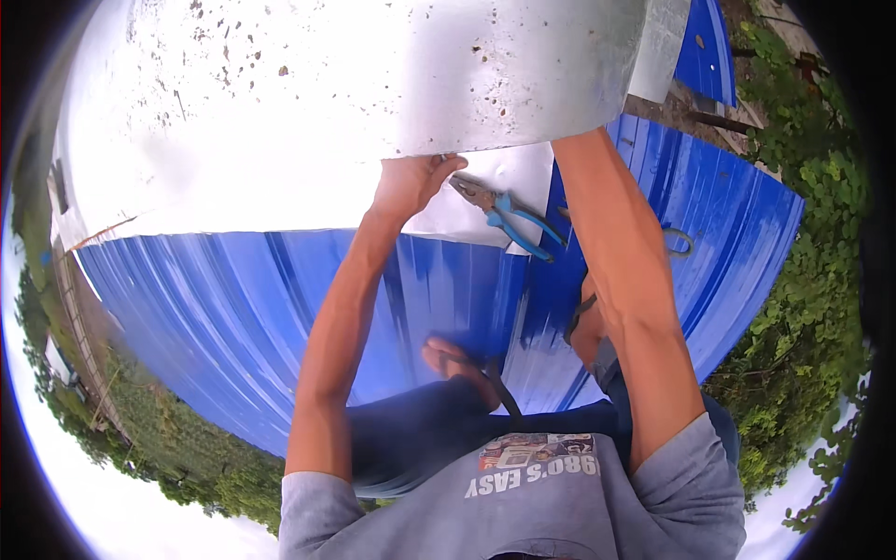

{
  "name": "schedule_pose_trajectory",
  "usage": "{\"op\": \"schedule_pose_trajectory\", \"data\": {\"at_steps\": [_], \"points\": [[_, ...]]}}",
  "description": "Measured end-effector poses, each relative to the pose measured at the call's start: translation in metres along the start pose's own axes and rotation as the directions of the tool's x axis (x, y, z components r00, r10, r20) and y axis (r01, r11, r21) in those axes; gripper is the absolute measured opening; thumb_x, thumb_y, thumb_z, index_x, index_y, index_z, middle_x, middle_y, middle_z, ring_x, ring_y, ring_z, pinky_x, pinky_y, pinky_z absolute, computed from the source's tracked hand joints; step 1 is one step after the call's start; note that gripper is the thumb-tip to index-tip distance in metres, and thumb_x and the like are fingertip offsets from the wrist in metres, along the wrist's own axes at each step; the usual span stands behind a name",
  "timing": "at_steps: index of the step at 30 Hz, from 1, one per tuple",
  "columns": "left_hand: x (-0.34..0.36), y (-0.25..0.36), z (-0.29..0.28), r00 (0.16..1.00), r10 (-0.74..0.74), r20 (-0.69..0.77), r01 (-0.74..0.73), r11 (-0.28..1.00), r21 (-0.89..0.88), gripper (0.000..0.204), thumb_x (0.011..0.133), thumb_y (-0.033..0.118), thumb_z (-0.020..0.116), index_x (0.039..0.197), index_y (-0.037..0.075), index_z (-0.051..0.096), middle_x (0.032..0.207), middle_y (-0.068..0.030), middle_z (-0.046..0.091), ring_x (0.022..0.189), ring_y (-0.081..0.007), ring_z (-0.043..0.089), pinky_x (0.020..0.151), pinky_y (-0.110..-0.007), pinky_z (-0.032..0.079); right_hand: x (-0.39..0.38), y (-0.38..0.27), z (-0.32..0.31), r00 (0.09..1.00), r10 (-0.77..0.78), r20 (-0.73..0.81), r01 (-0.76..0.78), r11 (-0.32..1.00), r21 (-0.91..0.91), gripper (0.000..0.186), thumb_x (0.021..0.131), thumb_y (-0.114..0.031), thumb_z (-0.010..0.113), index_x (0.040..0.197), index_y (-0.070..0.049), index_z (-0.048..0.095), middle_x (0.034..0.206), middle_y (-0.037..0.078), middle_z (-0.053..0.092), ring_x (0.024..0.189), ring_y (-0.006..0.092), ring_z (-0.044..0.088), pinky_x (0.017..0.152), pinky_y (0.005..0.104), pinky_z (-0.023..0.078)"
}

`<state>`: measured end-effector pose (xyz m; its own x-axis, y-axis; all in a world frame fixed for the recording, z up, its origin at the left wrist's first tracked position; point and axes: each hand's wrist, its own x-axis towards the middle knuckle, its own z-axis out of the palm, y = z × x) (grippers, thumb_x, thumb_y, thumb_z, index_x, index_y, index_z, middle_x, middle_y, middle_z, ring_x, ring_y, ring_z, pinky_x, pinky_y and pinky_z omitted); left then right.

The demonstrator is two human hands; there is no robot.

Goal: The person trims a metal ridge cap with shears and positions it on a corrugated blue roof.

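My left hand [415,182] is closed at the lower edge of a large, speckled silver metal sheet [495,65], thumb and fingertips pinching that edge. My right forearm reaches up to the same edge, where my right hand disappears beneath the sheet, so its fingers are hidden. Pliers with blue handles [518,224] lie on a pale, flat piece [439,227] just right of and below my left hand, jaws toward it.
Ribbed blue metal roofing [196,308] lies under my sandalled feet [448,359]. A looped object [679,241] is right of my right forearm. More blue panels and a dark beam [714,121] are at upper right. Trees [793,299] surround the roof's edges.
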<state>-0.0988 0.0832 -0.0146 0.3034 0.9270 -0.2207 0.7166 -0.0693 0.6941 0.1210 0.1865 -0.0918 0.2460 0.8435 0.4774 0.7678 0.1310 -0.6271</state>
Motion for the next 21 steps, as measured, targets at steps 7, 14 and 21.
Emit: {"op": "schedule_pose_trajectory", "data": {"at_steps": [7, 14, 21], "points": [[0.0, -0.001, 0.001, 0.998, 0.07, 0.01, -0.07, 0.984, 0.161, 0.021, 0.08, 0.032, 0.077, 0.078, 0.015, 0.064, 0.065, 0.0012, 0.059, 0.076, -0.0186, 0.056, 0.08, -0.039, 0.029, 0.008, -0.002, 0.001, 0.999, -0.041, -0.004, 0.041, 0.999, 0.0, 0.036, 0.098, -0.027, 0.049, 0.12, 0.0, 0.057, 0.121, 0.019, 0.058, 0.112, 0.0308, 0.056, 0.099, 0.041, 0.04], [-0.003, 0.015, 0.004, 0.981, 0.134, -0.137, -0.11, 0.98, 0.166, 0.019, 0.084, 0.019, 0.068, 0.101, 0.013, 0.062, 0.095, -0.0046, 0.066, 0.097, -0.0286, 0.059, 0.084, -0.045, 0.041, 0.045, 0.024, 0.011, 0.975, -0.219, 0.032, 0.22, 0.974, -0.053, 0.036, 0.098, -0.028, 0.049, 0.119, -0.001, 0.057, 0.121, 0.019, 0.058, 0.112, 0.0317, 0.055, 0.098, 0.042, 0.04], [0.002, 0.042, 0.009, 0.962, 0.14, -0.236, -0.108, 0.984, 0.141, 0.047, 0.085, 0.015, 0.066, 0.131, 0.014, 0.054, 0.127, -0.0155, 0.057, 0.122, -0.0387, 0.05, 0.096, -0.049, 0.048, 0.055, 0.028, 0.015, 0.922, -0.376, 0.089, 0.384, 0.919, -0.091, 0.035, 0.098, -0.028, 0.048, 0.119, -0.001, 0.057, 0.12, 0.019, 0.058, 0.111, 0.0323, 0.055, 0.098, 0.0425, 0.04]]}}
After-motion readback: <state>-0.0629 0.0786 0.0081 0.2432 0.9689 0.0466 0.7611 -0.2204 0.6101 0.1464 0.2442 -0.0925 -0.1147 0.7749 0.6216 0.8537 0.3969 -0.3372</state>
